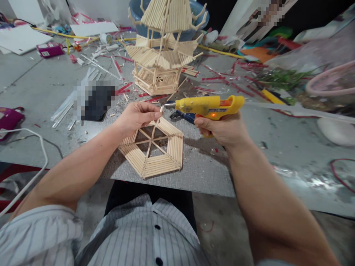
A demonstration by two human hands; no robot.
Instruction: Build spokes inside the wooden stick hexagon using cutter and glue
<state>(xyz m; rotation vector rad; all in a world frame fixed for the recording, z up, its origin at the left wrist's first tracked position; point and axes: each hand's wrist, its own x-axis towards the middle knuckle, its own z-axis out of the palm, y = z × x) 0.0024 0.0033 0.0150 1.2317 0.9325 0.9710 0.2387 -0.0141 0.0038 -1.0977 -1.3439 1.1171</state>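
Observation:
Pinched in the fingers of my left hand [140,117] is a short wooden stick [161,109], its end raised. My right hand [226,127] is wrapped round the handle of a yellow glue gun [198,104] with an orange light lit on its side. The gun's metal nozzle points left and is at or very near the stick's end; contact is too fine to tell. Below my left hand, a hexagonal frame of wooden sticks [161,166] with crossing spokes lies flat on the table. Part of its far left side is hidden by that hand.
A tiered wooden-stick pagoda [158,88] stands behind the frame, with a blue basin [135,14] behind it. Clear glue sticks [65,99] and a dark phone [97,107] lie left. Red scraps litter the grey table [205,183]. A white cable [41,147] hangs over the left edge.

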